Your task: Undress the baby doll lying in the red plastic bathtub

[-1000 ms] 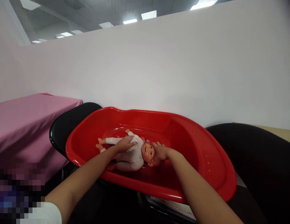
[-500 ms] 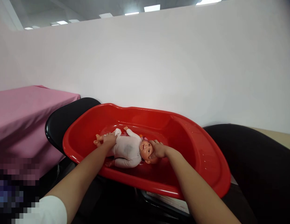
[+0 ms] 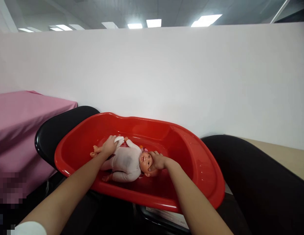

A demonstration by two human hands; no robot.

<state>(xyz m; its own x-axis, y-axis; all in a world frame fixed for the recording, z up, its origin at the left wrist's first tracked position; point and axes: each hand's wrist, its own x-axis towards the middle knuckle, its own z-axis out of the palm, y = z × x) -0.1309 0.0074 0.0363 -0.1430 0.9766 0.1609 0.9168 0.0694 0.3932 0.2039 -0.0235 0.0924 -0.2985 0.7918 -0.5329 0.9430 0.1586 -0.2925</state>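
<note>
Inside a glossy red plastic tub (image 3: 198, 163) with a rounded, rolled rim, a baby doll (image 3: 128, 161) is laid on its back, head toward the right. The doll is dressed in a soft white cloth suit, while its head and limbs are of smooth, peach-coloured plastic. A small white cloth (image 3: 118, 139) is clutched in the left hand (image 3: 109, 146), which is pressed against the doll's lower body, near its legs. The doll's head is cupped by the right hand (image 3: 157, 160), the fingers curved around its side. The tub is rested across shiny black rounded seats (image 3: 58, 129). To the left, a surface is draped in matte pink fabric (image 3: 22, 120). Behind, a plain white wall (image 3: 166, 75) is seen.
</note>
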